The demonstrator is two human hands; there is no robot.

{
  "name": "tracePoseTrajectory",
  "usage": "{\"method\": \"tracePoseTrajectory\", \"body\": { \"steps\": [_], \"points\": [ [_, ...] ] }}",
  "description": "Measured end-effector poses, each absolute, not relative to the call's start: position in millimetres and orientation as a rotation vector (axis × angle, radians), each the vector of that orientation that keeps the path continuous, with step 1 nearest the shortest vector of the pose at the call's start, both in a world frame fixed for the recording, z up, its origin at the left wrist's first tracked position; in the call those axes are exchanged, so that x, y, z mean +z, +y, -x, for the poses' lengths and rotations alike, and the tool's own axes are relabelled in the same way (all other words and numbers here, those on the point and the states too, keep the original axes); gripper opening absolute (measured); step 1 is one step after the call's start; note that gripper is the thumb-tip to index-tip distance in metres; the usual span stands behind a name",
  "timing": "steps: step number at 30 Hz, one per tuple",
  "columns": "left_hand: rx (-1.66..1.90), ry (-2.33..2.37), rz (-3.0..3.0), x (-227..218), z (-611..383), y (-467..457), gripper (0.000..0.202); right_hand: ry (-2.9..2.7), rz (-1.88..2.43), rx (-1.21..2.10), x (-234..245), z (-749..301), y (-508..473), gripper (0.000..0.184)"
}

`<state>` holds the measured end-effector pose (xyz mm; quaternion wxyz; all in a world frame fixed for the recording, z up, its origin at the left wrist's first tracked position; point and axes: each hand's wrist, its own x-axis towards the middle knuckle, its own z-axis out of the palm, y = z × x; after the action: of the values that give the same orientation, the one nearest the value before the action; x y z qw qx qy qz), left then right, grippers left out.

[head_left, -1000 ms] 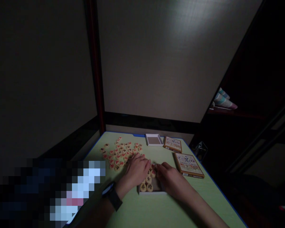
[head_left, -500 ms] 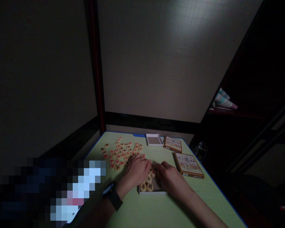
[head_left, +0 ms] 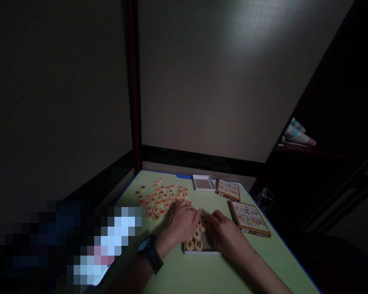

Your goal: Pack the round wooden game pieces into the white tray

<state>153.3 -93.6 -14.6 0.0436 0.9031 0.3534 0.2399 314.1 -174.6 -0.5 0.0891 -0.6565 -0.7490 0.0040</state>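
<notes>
A shallow white-sided box lies near the front of the table, with several round Chinese chess pieces in its left part, most with black characters and one with red. My left hand, a watch on its wrist, reaches over the box's left side with curled fingers. From the right, my right hand bends over the far end of the box, thumb and fingers drawn together. The fingertips of both hands nearly meet there. Whatever they hold is hidden or too small to make out.
Loose red and black chess pieces spread over the left of the green table. A second shallow box tray sits at the back edge. Two printed box lids lie along the right side. A blurred bright patch is at lower left.
The whole view has shifted slightly, so everything sits a little further right and lower. Both hands stay over the far end of the box, with little visible movement.
</notes>
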Motion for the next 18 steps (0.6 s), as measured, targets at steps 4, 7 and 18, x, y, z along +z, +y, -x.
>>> {"method": "tracePoseTrajectory", "body": {
  "steps": [4,7,18],
  "points": [
    [0.767,1.063,-2.761,-17.7,-154.6,-92.9,0.043,-2.234,1.933,0.009,-4.8,-315.8,-173.1,0.020],
    [0.780,1.064,-2.739,-18.1,-154.9,-93.2,0.043,-2.228,1.932,0.049,-5.1,-315.8,-172.1,0.021],
    [0.916,1.043,-2.739,-12.8,-154.4,-102.3,0.041,-2.224,1.845,0.002,25.8,-333.1,-177.4,0.012]
  ]
}}
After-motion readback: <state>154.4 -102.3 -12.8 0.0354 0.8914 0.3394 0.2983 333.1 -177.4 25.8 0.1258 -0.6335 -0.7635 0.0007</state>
